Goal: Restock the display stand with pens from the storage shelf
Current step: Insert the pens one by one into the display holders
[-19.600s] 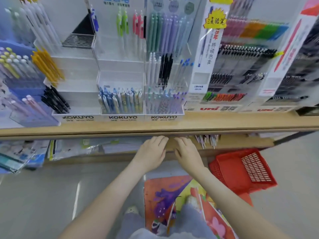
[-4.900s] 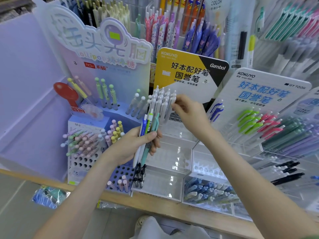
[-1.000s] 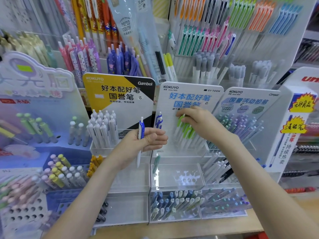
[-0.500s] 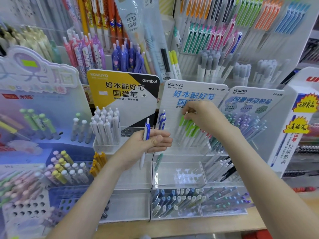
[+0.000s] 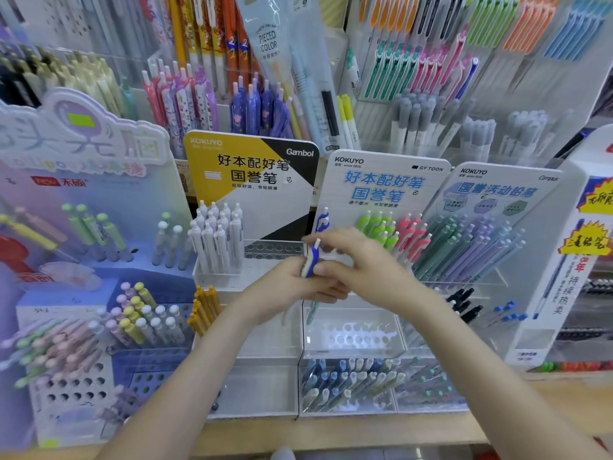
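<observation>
My left hand (image 5: 295, 287) grips a blue-and-white pen (image 5: 311, 260) held upright in front of the clear KOKUYO display stand (image 5: 351, 336). A teal pen tip (image 5: 311, 312) also hangs below that hand. My right hand (image 5: 358, 263) has come across and its fingers pinch the top of the blue pen. Just behind the hands, blue pens (image 5: 322, 222), green pens (image 5: 376, 227) and pink pens (image 5: 411, 237) stand in the stand's upper tier. The tier below the hands shows bare holes.
White pens (image 5: 215, 240) fill the Gambol stand at left, yellow pens (image 5: 204, 308) below them. A purple stand (image 5: 83, 327) with pastel pens is far left. Pencils (image 5: 464, 247) sit at right, hanging pens behind. The wooden shelf edge (image 5: 331, 433) runs along the bottom.
My right hand has left the green pens and moved down-left onto the blue pen in my left hand. The left hand has stayed near the stand's middle.
</observation>
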{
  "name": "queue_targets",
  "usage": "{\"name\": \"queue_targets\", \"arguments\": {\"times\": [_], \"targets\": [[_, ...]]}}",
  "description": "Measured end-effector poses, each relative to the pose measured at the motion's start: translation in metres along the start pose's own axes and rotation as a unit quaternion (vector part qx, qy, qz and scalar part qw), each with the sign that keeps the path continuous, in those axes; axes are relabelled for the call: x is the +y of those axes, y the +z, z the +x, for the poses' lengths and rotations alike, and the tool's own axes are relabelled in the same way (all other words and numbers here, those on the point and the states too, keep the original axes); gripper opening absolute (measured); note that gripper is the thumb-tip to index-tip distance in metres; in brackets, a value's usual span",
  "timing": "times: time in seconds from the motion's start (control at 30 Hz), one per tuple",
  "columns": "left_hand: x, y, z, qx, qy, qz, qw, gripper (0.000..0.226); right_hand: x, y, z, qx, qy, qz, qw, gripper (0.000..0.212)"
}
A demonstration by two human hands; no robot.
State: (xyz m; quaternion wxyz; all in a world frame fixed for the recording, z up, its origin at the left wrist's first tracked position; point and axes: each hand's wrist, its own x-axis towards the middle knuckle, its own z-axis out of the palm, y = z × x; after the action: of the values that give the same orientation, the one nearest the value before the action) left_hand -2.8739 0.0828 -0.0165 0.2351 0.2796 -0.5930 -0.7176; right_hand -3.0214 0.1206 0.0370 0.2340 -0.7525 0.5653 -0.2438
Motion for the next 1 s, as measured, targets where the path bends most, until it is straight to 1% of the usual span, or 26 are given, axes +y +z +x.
{"name": "queue_targets", "arguments": {"times": [0.03, 0.1, 0.13, 0.17, 0.23, 0.3, 0.37, 0.43, 0.47, 0.53, 0.6, 0.67, 0.7, 0.77, 0.83, 0.9, 0.93, 1.0], "targets": [[0.001, 0.002, 0.001, -0.011, -0.004, 0.009, 1.000, 0.015, -0.001, 0.005, -0.002, -0.012, 0.019, 0.044, 0.999, 0.026], [0.002, 0.006, 0.001, -0.015, -0.008, 0.020, 1.000, 0.014, 0.000, 0.007, -0.004, 0.012, 0.040, 0.126, 0.991, 0.016], [0.002, 0.006, 0.002, -0.003, -0.005, 0.025, 1.000, 0.013, 0.001, 0.005, -0.005, 0.031, 0.044, 0.169, 0.984, 0.014], [0.002, 0.005, 0.002, 0.019, 0.008, 0.035, 0.999, 0.012, 0.001, 0.001, -0.006, 0.060, 0.047, 0.220, 0.973, 0.012], [-0.004, -0.002, 0.003, 0.090, 0.054, 0.082, 0.991, 0.013, 0.004, -0.008, -0.006, 0.149, 0.048, 0.306, 0.939, 0.010], [-0.014, -0.011, 0.003, 0.163, 0.091, 0.169, 0.968, 0.017, 0.010, -0.016, -0.005, 0.240, 0.047, 0.297, 0.923, 0.013], [-0.025, -0.016, 0.004, 0.183, 0.111, 0.303, 0.929, 0.030, 0.017, -0.017, -0.004, 0.282, 0.051, 0.238, 0.928, 0.018], [-0.040, -0.018, 0.008, 0.179, 0.129, 0.423, 0.879, 0.045, 0.023, -0.011, -0.002, 0.278, 0.062, 0.188, 0.940, 0.020], [-0.047, -0.017, 0.011, 0.181, 0.138, 0.459, 0.859, 0.049, 0.027, -0.006, -0.001, 0.268, 0.069, 0.164, 0.947, 0.018], [-0.056, -0.017, 0.016, 0.191, 0.143, 0.487, 0.840, 0.052, 0.031, 0.004, 0.002, 0.252, 0.079, 0.131, 0.956, 0.009], [-0.060, -0.018, 0.018, 0.199, 0.159, 0.512, 0.821, 0.054, 0.033, 0.008, 0.004, 0.254, 0.073, 0.126, 0.956, 0.004], [-0.064, -0.021, 0.017, 0.212, 0.200, 0.555, 0.779, 0.053, 0.033, 0.010, 0.007, 0.255, 0.058, 0.106, 0.959, 0.003], [-0.066, -0.023, 0.016, 0.216, 0.230, 0.574, 0.755, 0.050, 0.033, 0.011, 0.009, 0.243, 0.055, 0.090, 0.964, 0.003], [-0.072, -0.028, 0.015, 0.214, 0.279, 0.607, 0.712, 0.044, 0.033, 0.014, 0.012, 0.186, 0.064, 0.055, 0.979, 0.004], [-0.077, -0.031, 0.014, 0.207, 0.304, 0.638, 0.677, 0.044, 0.035, 0.020, 0.015, 0.135, 0.076, 0.034, 0.987, 0.006], [-0.081, -0.032, 0.015, 0.209, 0.313, 0.654, 0.656, 0.047, 0.037, 0.024, 0.017, 0.129, 0.080, 0.032, 0.988, 0.011], [-0.081, -0.033, 0.015, 0.210, 0.314, 0.656, 0.654, 0.048, 0.037, 0.024, 0.017, 0.131, 0.080, 0.030, 0.988, 0.013], [-0.081, -0.033, 0.015, 0.206, 0.308, 0.652, 0.661, 0.051, 0.037, 0.024, 0.017, 0.130, 0.079, 0.018, 0.988, 0.012]]}}
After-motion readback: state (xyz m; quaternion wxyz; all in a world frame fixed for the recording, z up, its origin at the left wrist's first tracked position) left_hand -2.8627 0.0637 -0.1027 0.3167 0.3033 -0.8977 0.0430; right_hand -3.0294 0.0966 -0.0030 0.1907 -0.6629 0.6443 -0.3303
